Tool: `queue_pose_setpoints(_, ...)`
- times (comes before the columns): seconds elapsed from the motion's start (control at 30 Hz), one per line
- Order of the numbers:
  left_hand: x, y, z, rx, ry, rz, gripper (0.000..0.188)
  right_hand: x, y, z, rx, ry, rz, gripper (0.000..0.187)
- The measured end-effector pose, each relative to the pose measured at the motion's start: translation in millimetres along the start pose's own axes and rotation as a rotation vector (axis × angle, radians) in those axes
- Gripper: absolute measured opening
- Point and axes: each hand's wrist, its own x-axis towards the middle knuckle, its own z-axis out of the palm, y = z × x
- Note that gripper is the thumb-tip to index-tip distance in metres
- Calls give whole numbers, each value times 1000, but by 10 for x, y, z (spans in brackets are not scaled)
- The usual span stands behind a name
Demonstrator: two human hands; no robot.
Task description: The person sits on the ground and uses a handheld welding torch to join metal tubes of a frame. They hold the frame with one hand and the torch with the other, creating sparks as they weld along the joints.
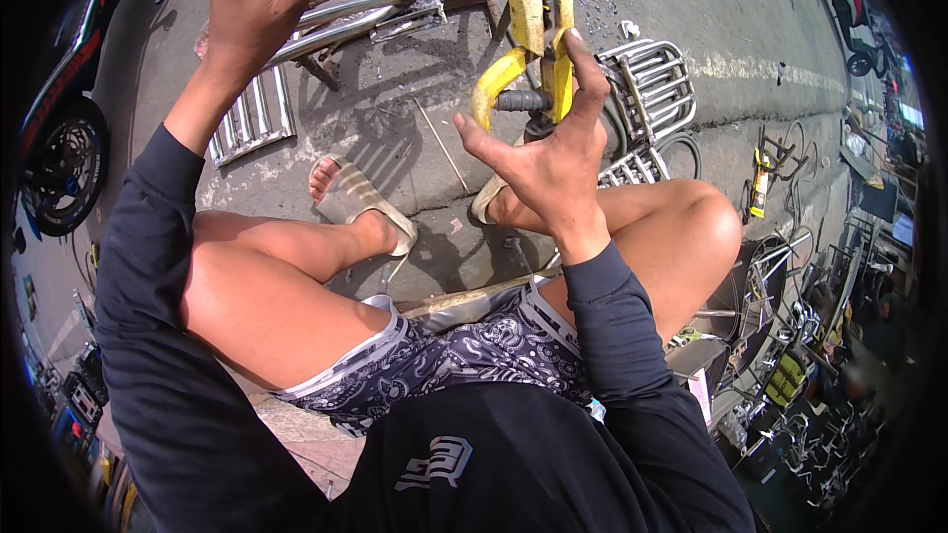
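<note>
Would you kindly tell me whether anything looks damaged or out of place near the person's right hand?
The yellow, curved-sided tool at the right hand looks scuffed, with pale, grimy patches on its upper ends. Beyond it, small dark fragments lie strewn on the grey pavement, like debris.

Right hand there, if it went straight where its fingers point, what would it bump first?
The yellow tool, right by the fingers of the right hand. Depth is unclear; they may touch already.
</note>
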Motion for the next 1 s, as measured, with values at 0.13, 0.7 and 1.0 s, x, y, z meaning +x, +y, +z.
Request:
queue_pose_setpoints(0.13,25,51,-43,12,-28,-11,32,-2,9,-2,-9,25,-34,115)
queue_pose_setpoints(0.7,114,-80,-98,-96,-106,-46,58,9,-12,12,13,6,-4,117)
queue_pose_setpoints(1.0,126,-68,-76,-55,-50,-18,56,23,-23,18,-17,29,-34,116)
